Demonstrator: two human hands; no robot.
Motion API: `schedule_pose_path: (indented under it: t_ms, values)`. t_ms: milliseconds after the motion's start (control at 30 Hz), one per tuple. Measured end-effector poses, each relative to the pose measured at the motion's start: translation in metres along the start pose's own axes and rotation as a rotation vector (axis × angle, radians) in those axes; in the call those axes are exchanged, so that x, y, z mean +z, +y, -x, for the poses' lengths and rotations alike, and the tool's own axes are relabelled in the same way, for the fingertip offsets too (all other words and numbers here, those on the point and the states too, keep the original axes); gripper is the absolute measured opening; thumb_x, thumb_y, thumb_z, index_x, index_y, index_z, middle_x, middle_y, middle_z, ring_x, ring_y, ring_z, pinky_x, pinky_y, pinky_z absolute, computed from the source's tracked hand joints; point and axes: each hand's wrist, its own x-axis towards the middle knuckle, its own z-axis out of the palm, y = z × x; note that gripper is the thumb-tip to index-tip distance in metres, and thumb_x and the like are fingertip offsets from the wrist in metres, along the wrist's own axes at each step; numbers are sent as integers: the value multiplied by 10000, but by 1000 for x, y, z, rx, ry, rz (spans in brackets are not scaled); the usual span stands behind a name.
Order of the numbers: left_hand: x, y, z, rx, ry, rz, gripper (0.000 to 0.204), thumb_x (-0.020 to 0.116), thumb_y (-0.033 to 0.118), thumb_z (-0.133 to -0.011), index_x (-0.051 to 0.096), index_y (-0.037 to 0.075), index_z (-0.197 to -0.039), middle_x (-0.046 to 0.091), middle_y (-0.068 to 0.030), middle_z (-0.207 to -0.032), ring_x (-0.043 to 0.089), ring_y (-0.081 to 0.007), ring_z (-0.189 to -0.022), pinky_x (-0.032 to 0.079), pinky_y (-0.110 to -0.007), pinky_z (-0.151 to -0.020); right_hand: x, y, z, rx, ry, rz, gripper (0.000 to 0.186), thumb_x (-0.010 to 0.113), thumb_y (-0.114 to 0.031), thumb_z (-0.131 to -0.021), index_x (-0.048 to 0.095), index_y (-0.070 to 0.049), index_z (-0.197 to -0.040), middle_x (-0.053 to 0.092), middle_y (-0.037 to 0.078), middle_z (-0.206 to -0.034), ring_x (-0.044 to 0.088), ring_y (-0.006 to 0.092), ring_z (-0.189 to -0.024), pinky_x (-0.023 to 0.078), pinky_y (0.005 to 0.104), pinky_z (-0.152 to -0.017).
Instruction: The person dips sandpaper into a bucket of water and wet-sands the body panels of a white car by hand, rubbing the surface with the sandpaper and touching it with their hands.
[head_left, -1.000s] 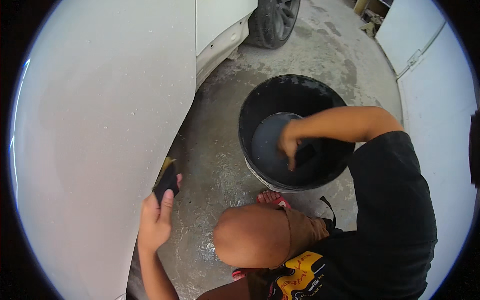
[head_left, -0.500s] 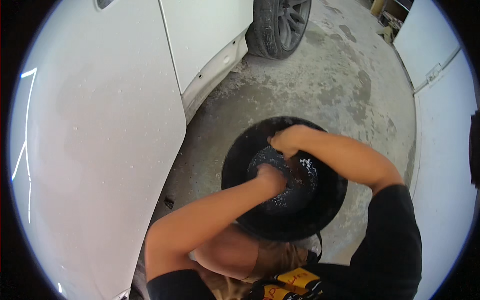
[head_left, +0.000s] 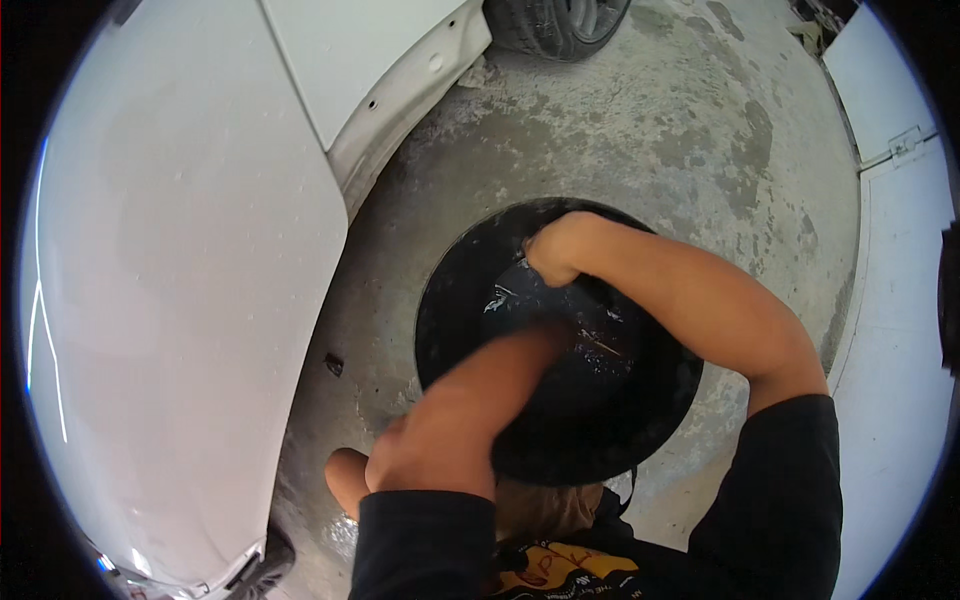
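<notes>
A round black tub (head_left: 630, 430) with dark water (head_left: 600, 365) in it stands on the floor in front of me. My left hand (head_left: 548, 345) reaches low into the tub over the water, smeared by motion, so its fingers cannot be read. Near the tub's far inner side is my right hand (head_left: 556, 250), bent downward with its fingers curled in. Whatever its fingers may be closed on is hidden beneath the hand. Light glints off ripples on the water between and beside the hands.
A white car's wet door panel (head_left: 200, 250) fills the left, with its sill (head_left: 410, 95) and a wheel (head_left: 565, 20) beyond. White metal doors (head_left: 905, 280) stand along the right. The concrete floor (head_left: 690, 150) has damp patches, and a small dark scrap (head_left: 334, 364) lies near the car.
My left forearm has swung to a steeper angle, and its hand now blurs over the water. My right hand has shifted slightly toward the tub's far side. The view has tilted lower.
</notes>
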Motion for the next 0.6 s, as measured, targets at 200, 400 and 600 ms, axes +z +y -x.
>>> schedule_pose_path:
  t_ms: [200,400,600]
  values:
    - [10,32,138,-89,-1,862,370,471,218,-1028,592,45,-1331,666,-180,-1121,701,-348,-836,556,-494,-779,-17,8,25,-120,21,-312,403,542,-140,-873,620,-85,-1264,676,189,-1178,638,352,-1069,493,401,-887]
    - [98,47,281,-75,884,866,359,528,291,-1029,672,-38,-1011,677,-158,-743,701,-243,-729,537,-424,-696,-24,14,57,-607,239,-739,376,503,-293,-1004,621,-6,-1216,663,103,-1157,591,188,-1069,462,357,-917]
    - [122,35,305,-256,1194,979,395,611,332,-990,670,-53,-924,676,-139,-721,624,-211,-643,549,-395,-682,-26,-3,73,-748,541,-840,225,655,-217,-966,647,-1,-906,594,59,-905,558,154,-902,440,316,-834]
